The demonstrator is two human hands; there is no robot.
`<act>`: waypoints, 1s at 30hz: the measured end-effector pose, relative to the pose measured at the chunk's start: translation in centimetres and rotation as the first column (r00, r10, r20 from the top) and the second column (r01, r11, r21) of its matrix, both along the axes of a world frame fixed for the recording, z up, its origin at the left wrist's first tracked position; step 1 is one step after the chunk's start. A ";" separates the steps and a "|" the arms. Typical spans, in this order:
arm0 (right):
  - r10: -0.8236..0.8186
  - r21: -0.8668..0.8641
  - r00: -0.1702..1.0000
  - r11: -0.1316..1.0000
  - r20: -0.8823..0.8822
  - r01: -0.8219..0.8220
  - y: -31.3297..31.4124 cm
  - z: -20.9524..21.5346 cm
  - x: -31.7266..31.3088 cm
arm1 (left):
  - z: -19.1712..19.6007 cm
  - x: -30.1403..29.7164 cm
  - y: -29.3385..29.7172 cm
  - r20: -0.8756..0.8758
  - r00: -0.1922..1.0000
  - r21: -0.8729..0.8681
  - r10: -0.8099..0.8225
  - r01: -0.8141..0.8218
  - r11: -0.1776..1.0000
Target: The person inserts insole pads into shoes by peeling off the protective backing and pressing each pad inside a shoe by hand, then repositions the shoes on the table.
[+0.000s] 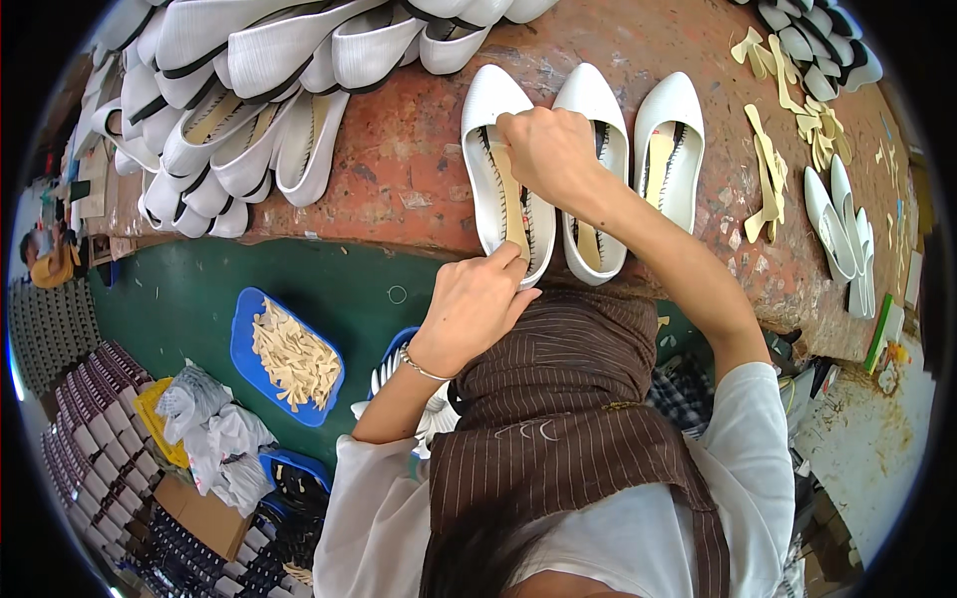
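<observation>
Three white pointed flat shoes stand in a row on the table before me: the left shoe [480,204], the middle shoe [590,92] and the right shoe [684,105]. Inside the left one lies a cream insole strip [506,184]. My left hand [474,304] is at its heel, fingers bent and pinching the strip's back end. My right hand [553,159] is curled closed over the shoe's throat, fingertips down at the strip's front part. What those fingertips grip is hidden. Cream strips also show inside the middle and right shoes, with dark stitching along the inner edges.
A pile of white shoes [289,50] covers the table's left side. Loose cream strips [763,174] and more white shoes [832,224] lie at the right. On the green floor a blue basin [239,344] holds many strips, near plastic bags [214,429] and stacked shoes [95,448].
</observation>
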State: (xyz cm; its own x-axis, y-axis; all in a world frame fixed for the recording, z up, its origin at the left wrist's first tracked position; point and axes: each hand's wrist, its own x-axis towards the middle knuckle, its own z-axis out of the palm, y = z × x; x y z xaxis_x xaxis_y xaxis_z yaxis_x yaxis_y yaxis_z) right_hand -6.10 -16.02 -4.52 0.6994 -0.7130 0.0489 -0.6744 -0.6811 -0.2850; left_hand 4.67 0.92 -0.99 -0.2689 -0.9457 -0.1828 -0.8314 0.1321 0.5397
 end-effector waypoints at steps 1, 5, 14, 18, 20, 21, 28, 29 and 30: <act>0.006 -0.020 1.000 1.000 0.012 -0.005 0.0 0.0 -0.1 | 0.1 0.0 0.0 0.000 1.000 -0.001 -0.002 0.002 1.000; 0.023 0.000 0.999 1.000 0.028 -0.024 -0.1 -0.2 0.1 | 0.2 -0.1 -0.1 0.009 1.000 0.016 0.005 -0.006 1.000; 0.133 -0.070 0.990 0.988 -0.052 -0.136 1.2 0.4 -1.0 | 0.6 -0.5 -0.3 -0.007 1.000 -0.065 -0.008 0.008 0.998; 0.016 -0.077 0.993 0.997 0.121 -0.007 2.6 1.6 -3.1 | -0.2 -0.9 -0.4 -0.031 0.999 -0.061 0.035 -0.037 0.997; -0.097 -0.113 0.943 0.984 0.319 0.139 4.4 2.6 -4.1 | 0.1 -1.1 -0.1 -0.026 0.998 -0.077 0.049 -0.051 0.996; -0.158 -0.070 0.932 0.979 0.328 0.191 5.3 3.0 -5.1 | -0.2 -1.1 0.1 -0.064 0.996 -0.122 0.059 -0.067 0.990; -0.297 -0.024 0.938 0.952 0.177 0.306 11.8 2.2 -11.1 | -0.3 -3.4 0.2 -0.175 0.985 -0.221 0.007 -0.046 0.974; -0.266 -0.012 0.947 0.962 0.179 0.272 12.4 2.1 -11.3 | -0.2 -3.6 0.3 -0.170 0.985 -0.213 0.006 -0.043 0.976; -0.261 -0.030 0.947 0.962 0.187 0.271 12.7 2.3 -11.4 | -0.3 -3.6 0.4 -0.167 0.986 -0.232 0.004 -0.043 0.972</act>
State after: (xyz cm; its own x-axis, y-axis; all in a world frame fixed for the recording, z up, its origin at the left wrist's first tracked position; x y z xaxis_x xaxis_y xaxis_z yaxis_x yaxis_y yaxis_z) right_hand -17.48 -3.36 -2.26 0.4605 -0.8648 0.2001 -0.7746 -0.5016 -0.3852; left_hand 1.09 1.34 -1.28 -0.2539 -0.9631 0.0894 -0.7380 0.2526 0.6257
